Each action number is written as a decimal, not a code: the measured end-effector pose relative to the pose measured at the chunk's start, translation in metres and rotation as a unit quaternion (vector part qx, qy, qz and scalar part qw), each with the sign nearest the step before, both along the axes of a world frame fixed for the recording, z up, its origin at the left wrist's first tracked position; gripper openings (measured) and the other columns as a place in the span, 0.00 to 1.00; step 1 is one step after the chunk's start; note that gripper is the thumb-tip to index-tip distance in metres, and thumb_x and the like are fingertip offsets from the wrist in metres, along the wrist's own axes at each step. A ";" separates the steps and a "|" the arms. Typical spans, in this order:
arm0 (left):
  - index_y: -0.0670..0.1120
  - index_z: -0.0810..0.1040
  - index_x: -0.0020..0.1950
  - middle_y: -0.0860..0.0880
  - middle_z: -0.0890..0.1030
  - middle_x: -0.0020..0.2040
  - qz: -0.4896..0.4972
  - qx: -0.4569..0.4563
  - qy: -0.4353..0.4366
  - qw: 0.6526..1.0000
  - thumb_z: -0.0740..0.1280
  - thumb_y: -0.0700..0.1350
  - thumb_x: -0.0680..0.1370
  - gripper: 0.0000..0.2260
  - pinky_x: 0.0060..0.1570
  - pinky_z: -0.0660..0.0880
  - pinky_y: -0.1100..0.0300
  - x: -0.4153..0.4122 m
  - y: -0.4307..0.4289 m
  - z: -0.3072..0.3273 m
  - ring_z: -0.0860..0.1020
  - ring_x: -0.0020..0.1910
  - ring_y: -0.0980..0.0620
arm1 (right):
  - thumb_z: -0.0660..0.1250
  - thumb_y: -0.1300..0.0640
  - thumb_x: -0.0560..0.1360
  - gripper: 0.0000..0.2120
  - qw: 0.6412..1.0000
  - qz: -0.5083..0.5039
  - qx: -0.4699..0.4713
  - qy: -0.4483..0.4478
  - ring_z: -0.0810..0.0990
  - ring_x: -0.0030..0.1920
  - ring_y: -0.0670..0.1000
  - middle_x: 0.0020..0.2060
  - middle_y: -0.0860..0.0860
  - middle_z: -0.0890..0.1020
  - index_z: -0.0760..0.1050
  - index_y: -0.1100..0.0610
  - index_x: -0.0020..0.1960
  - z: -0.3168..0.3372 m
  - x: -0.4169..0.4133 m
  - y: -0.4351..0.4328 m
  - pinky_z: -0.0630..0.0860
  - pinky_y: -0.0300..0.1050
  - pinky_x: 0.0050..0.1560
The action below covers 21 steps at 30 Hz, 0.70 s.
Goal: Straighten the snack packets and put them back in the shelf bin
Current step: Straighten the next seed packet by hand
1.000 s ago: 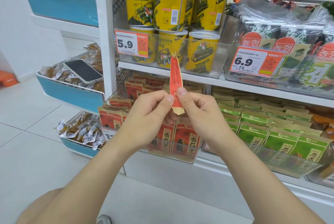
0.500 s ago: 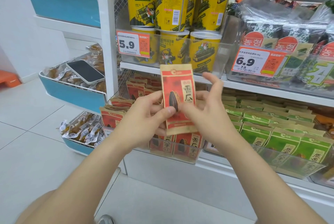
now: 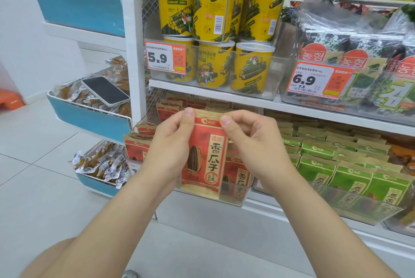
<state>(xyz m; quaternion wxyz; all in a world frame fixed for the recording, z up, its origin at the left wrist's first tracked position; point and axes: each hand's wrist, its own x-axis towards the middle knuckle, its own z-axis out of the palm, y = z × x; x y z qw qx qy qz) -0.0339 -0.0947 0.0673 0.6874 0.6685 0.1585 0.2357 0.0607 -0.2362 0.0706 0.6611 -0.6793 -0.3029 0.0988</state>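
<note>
Red with kraft-paper edges, the snack packet point(image 3: 205, 154) is upright between my two hands. Its printed face is toward me, with a dark sunflower seed drawn at its lower left. I am holding it out in front of the clear shelf bin point(image 3: 234, 198), and its bottom edge overlaps the bin's front wall in my view. Whether it touches that wall I cannot tell.

My left hand point(image 3: 170, 147) has the packet's left side. The grip is a pinch, thumb on the front at the top left corner, the other fingers out of sight behind the packet. My right hand point(image 3: 253, 145) pinches the top right corner, thumb tip on the front edge and the remaining fingers curled in.

Inside the bin, more red packets point(image 3: 135, 145) of the same kind stand in rows, some of them leaning. Just to the right, a second clear bin point(image 3: 359, 208) holds green packets point(image 3: 318, 165) in rows. On the shelf above point(image 3: 224, 95), yellow tubs point(image 3: 215, 37) are stacked two high behind a 5.9 price tag point(image 3: 166, 57). Seaweed packs point(image 3: 359, 53) sit beside them behind a 6.9 tag point(image 3: 318, 80). Off to the left, a phone point(image 3: 105, 91) lies screen up on wrapped snacks point(image 3: 74, 94) in a blue-fronted tray point(image 3: 89, 120).
</note>
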 end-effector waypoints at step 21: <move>0.46 0.81 0.68 0.45 0.90 0.52 -0.099 -0.004 0.068 0.993 0.76 0.46 0.79 0.18 0.50 0.87 0.51 -0.003 0.008 0.006 0.89 0.52 0.46 | 0.67 0.47 0.86 0.14 0.996 -0.076 -0.024 0.048 0.90 0.41 0.55 0.43 0.53 0.90 0.85 0.56 0.58 -0.003 0.016 -0.011 0.87 0.54 0.42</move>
